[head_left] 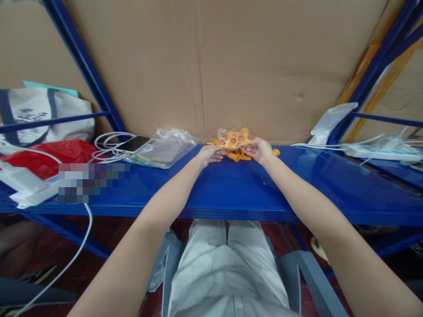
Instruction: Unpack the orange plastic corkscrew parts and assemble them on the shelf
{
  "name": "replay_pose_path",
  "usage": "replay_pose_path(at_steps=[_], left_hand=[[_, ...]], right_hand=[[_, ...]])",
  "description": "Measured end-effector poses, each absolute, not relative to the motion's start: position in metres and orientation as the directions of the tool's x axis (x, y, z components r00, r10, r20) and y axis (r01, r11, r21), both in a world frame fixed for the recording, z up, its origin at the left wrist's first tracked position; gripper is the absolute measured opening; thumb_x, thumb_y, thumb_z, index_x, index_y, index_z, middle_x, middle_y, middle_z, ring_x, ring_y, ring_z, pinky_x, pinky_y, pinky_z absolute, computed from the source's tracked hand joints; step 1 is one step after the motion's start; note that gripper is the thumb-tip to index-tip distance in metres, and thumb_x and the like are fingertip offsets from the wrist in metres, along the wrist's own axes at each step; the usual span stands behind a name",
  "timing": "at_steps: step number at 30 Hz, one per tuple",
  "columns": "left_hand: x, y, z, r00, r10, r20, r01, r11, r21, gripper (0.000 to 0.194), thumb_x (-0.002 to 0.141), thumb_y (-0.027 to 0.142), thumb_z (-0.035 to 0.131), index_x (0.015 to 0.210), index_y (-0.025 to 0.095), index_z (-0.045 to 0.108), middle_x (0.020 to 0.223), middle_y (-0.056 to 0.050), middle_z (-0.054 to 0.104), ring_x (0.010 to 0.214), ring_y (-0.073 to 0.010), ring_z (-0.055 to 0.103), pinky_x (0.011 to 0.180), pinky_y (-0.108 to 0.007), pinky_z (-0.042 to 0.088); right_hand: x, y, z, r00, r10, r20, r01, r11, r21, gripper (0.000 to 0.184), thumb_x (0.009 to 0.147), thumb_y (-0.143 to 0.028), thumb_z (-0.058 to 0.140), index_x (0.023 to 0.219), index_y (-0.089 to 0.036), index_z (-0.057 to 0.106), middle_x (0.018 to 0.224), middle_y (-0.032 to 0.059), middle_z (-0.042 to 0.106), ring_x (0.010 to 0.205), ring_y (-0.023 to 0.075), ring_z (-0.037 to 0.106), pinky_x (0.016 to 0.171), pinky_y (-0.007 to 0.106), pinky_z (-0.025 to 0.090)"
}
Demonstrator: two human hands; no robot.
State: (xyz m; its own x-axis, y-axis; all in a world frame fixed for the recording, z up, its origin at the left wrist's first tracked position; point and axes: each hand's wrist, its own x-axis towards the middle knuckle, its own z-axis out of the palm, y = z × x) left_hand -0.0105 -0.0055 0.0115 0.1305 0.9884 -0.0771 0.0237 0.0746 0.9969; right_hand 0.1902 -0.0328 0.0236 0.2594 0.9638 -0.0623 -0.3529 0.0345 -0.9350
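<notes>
An orange plastic toy (234, 141) in a clear wrapper rests at the back of the blue metal shelf (238, 189), against the cardboard wall. My left hand (210, 155) touches its left side with curled fingers. My right hand (261, 151) grips its right side, fingers closed on the toy. Several small orange pieces lie under and beside the toy, between my hands.
Left of the toy lie a clear plastic bag (165, 147), a phone (134, 143) and coiled white cables (107, 147). A red bag (49, 156) and a white tote (42, 114) sit far left. A white power strip (380, 152) lies at the right. Blue rack posts stand on both sides.
</notes>
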Motion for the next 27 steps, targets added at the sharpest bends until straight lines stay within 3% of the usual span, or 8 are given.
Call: replay_pose_path(at_steps=[4, 7, 10, 14, 18, 23, 27], left_hand=[[-0.009, -0.010, 0.013, 0.093, 0.996, 0.017, 0.001, -0.017, 1.000, 0.012, 0.094, 0.017, 0.060, 0.084, 0.016, 0.067, 0.070, -0.002, 0.074, 0.048, -0.0085, 0.062, 0.066, -0.024, 0.056], [-0.008, -0.014, 0.015, 0.070, 0.996, 0.048, -0.039, -0.046, 0.998, 0.012, 0.094, 0.015, 0.059, 0.085, 0.016, 0.066, 0.073, 0.000, 0.074, 0.046, -0.0061, 0.060, 0.063, -0.022, 0.055], [-0.007, -0.016, 0.017, 0.055, 0.997, 0.056, -0.058, -0.053, 0.997, 0.007, 0.093, 0.015, 0.063, 0.088, 0.017, 0.068, 0.078, 0.000, 0.075, 0.045, -0.0050, 0.059, 0.063, -0.021, 0.056], [-0.006, -0.013, 0.017, -0.014, 0.998, 0.065, -0.067, -0.066, 0.996, 0.012, 0.095, 0.016, 0.062, 0.100, 0.017, 0.073, 0.077, 0.000, 0.075, 0.047, -0.0051, 0.060, 0.063, -0.020, 0.057], [-0.007, -0.008, 0.016, -0.047, 0.995, 0.086, -0.083, -0.090, 0.992, 0.024, 0.093, 0.019, 0.066, 0.116, 0.019, 0.074, 0.089, -0.002, 0.078, 0.051, -0.0059, 0.064, 0.065, -0.023, 0.060], [-0.007, -0.004, 0.012, -0.036, 0.992, 0.121, -0.113, -0.125, 0.986, 0.028, 0.086, 0.018, 0.073, 0.114, 0.023, 0.077, 0.097, -0.002, 0.079, 0.059, -0.0078, 0.068, 0.062, -0.020, 0.058], [-0.004, -0.006, 0.014, -0.037, 0.982, 0.186, -0.128, -0.189, 0.974, 0.031, 0.089, 0.017, 0.070, 0.118, 0.025, 0.076, 0.108, -0.001, 0.078, 0.052, -0.0045, 0.063, 0.058, -0.019, 0.056]], right_hand=[[0.189, -0.038, 0.026, 0.185, 0.973, -0.140, -0.326, -0.074, -0.943, 0.021, 0.092, -0.013, 0.046, 0.106, -0.016, 0.062, 0.060, 0.0009, 0.065, 0.050, 0.0137, 0.061, 0.060, 0.027, 0.061], [0.193, -0.041, 0.028, 0.112, 0.978, -0.176, -0.258, -0.142, -0.956, 0.020, 0.100, -0.024, 0.043, 0.100, -0.017, 0.062, 0.062, 0.0028, 0.069, 0.048, 0.0143, 0.061, 0.055, 0.029, 0.059], [0.196, -0.041, 0.028, 0.115, 0.975, -0.188, -0.209, -0.162, -0.965, 0.018, 0.099, -0.023, 0.047, 0.099, -0.017, 0.064, 0.060, 0.0027, 0.069, 0.043, 0.0126, 0.057, 0.054, 0.028, 0.059], [0.193, -0.040, 0.029, 0.164, 0.979, -0.118, -0.202, -0.084, -0.976, 0.017, 0.096, -0.015, 0.048, 0.094, -0.013, 0.065, 0.058, 0.0036, 0.068, 0.043, 0.0114, 0.056, 0.052, 0.023, 0.057], [0.186, -0.042, 0.029, 0.208, 0.978, -0.026, -0.269, 0.032, -0.963, 0.015, 0.096, -0.014, 0.049, 0.088, -0.017, 0.062, 0.062, 0.0011, 0.068, 0.042, 0.0091, 0.055, 0.051, 0.019, 0.055], [0.182, -0.043, 0.031, 0.187, 0.982, 0.019, -0.334, 0.082, -0.939, 0.016, 0.096, -0.013, 0.050, 0.086, -0.018, 0.061, 0.075, 0.0029, 0.074, 0.043, 0.0068, 0.053, 0.053, 0.019, 0.055], [0.179, -0.047, 0.037, 0.197, 0.979, 0.058, -0.373, 0.129, -0.919, 0.017, 0.095, -0.012, 0.051, 0.084, -0.017, 0.063, 0.070, 0.0017, 0.073, 0.047, 0.0074, 0.055, 0.054, 0.018, 0.054]])
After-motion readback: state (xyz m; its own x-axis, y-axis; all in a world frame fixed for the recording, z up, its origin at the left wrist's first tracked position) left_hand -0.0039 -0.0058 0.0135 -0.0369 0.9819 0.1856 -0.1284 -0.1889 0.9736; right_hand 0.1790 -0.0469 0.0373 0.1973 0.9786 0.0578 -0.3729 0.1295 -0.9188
